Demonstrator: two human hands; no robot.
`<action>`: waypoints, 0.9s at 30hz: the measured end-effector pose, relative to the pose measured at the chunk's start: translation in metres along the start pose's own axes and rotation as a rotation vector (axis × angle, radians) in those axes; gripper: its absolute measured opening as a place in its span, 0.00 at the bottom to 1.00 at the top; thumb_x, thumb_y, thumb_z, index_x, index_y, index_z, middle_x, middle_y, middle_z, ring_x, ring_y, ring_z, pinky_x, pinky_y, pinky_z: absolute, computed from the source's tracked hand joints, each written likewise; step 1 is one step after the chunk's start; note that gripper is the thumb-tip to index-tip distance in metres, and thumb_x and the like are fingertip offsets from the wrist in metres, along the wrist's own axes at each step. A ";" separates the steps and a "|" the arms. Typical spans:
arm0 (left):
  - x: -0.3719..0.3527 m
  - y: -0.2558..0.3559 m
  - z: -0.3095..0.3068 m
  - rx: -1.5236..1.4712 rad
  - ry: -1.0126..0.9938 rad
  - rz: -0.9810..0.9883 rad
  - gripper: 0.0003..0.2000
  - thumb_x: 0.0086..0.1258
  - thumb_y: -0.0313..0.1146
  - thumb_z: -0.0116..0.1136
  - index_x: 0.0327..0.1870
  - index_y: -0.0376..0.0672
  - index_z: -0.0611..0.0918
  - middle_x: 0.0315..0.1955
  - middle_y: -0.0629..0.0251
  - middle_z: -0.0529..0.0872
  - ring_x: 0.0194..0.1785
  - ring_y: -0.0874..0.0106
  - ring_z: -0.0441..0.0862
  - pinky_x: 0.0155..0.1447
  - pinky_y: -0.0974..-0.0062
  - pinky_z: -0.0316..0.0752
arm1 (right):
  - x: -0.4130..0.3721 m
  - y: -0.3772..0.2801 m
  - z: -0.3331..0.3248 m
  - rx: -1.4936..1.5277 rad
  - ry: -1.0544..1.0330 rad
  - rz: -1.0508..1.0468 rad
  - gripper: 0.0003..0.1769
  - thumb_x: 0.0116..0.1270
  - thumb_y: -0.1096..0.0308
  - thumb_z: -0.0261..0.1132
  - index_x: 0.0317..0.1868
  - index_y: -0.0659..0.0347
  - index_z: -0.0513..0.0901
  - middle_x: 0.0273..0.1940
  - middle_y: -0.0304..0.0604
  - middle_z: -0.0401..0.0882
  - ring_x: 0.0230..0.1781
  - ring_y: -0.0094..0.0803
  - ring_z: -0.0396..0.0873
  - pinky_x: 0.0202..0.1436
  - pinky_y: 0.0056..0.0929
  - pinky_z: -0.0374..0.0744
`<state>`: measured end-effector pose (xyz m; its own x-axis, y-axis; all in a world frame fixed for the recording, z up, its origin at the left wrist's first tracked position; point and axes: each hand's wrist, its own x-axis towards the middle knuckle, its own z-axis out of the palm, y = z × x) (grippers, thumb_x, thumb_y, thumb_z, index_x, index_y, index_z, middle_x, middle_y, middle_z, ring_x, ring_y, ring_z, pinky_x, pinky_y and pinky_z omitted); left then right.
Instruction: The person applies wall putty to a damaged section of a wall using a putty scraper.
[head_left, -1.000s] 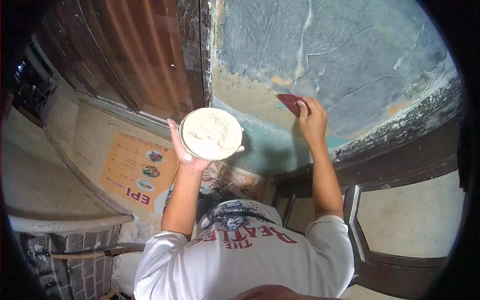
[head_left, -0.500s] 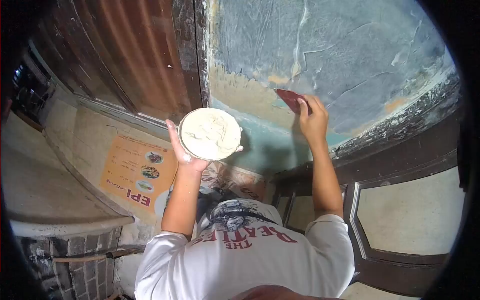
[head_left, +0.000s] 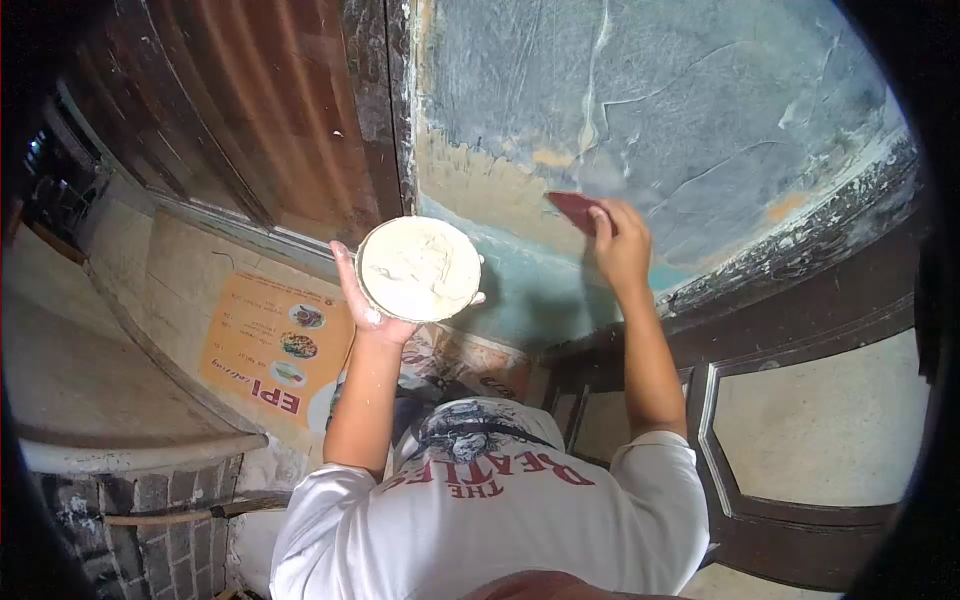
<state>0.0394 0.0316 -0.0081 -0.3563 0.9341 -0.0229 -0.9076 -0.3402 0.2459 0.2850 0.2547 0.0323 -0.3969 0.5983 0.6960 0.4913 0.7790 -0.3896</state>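
Observation:
My left hand (head_left: 368, 305) cradles a round tub of putty (head_left: 420, 268) from below, its fingers wrapped about the sides. The putty is creamy white, with ridges on top. White smears mark my fingers. In my right hand (head_left: 624, 244) is a dark red putty scraper (head_left: 574, 209), pinched between thumb and fingers. The scraper's blade lies close against the wall (head_left: 510, 90), on the lower part where grey-blue gives way to beige and teal. Cracks and whitish streaks run across the grey-blue area above it.
A brown wooden door frame (head_left: 385, 120) borders the wall at left. Dark wood panelling (head_left: 715, 450) with pale panes stands at right. An orange printed banner (head_left: 270, 340) lies on the floor. A brick structure (head_left: 165, 540) with a stick across it is at lower left.
My right hand has shifted slightly down the wall with the scraper. The tub in my left hand has stayed nearly in place.

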 end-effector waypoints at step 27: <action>-0.008 -0.001 0.007 -0.020 -0.097 -0.003 0.50 0.66 0.80 0.40 0.70 0.37 0.74 0.68 0.47 0.76 0.68 0.46 0.75 0.69 0.37 0.71 | 0.022 -0.011 0.003 0.045 0.053 -0.018 0.08 0.69 0.67 0.66 0.44 0.62 0.87 0.43 0.47 0.86 0.44 0.50 0.82 0.50 0.43 0.79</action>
<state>0.0452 0.0251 -0.0016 -0.3312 0.9409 0.0704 -0.9133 -0.3384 0.2267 0.2685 0.2601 0.0499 -0.3636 0.5742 0.7335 0.4481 0.7981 -0.4027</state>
